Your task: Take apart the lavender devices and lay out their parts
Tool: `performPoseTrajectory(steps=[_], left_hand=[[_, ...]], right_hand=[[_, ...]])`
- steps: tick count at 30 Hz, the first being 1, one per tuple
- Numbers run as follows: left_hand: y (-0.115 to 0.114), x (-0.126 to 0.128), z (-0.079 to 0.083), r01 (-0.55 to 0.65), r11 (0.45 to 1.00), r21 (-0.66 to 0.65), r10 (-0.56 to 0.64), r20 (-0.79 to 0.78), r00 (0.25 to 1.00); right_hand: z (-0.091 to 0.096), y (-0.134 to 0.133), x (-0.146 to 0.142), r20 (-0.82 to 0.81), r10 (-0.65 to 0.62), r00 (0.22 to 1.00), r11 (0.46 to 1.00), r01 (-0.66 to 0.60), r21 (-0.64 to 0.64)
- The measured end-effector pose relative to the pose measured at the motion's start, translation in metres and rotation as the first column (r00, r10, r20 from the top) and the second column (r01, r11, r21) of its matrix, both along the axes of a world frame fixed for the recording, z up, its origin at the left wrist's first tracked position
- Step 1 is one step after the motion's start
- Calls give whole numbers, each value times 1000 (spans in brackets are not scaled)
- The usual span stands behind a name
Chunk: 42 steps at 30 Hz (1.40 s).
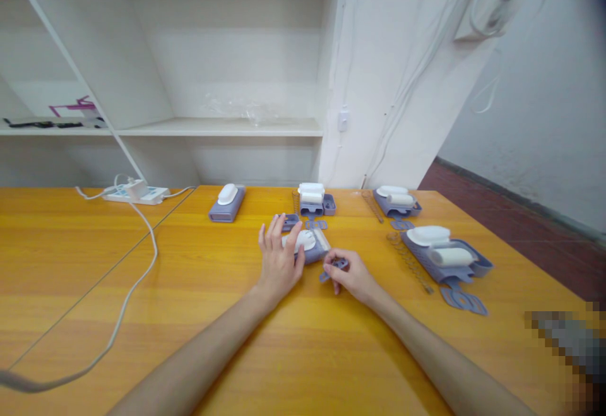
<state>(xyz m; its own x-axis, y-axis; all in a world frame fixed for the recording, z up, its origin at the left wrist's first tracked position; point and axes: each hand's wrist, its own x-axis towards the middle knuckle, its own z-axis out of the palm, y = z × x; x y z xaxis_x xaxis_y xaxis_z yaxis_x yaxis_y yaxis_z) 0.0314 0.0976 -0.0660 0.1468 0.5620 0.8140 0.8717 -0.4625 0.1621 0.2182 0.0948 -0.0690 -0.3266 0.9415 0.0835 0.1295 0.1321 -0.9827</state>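
In the middle of the table, a grey-blue plastic housing lies with a white oval part on top. My left hand rests over its left side, fingers stretched out and partly covering the white part. Behind those fingers sits a small grey-blue tray-like piece. Just right of the housing, my right hand pinches a flat grey-blue plate with cut-outs between thumb and fingers, close to the housing's corner. The fingers hide some of that plate.
Similar part sets with white rollers, coil springs and flat plates lie to the right and behind. A grey-blue unit with a white top stands back left. A power strip and white cable are left; shelving rises behind.
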Motion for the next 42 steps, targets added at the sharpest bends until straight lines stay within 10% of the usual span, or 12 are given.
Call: performPoseTrajectory(steps=[4, 12, 17, 36, 42], left_hand=[[1, -1, 0, 8, 1000, -25, -9, -38, 999], [3, -3, -2, 30, 999, -30, -31, -51, 998], [1, -1, 1, 9, 999, -36, -9, -11, 1000], [3, -3, -1, 84, 996, -29, -86, -62, 994], [3, -5, -1, 123, 992, 17, -124, 18, 992]], right_hand=[[0, 1, 3, -32, 104, 994, 993, -106, -52], [0, 10, 6, -511, -145, 847, 962, -1, -275], [2, 12, 10, -676, -20, 736, 907, -271, -322], [2, 18, 17, -788, -140, 599, 846, -341, -410], [-2, 12, 12, -774, 15, 633, 858, -405, -315]])
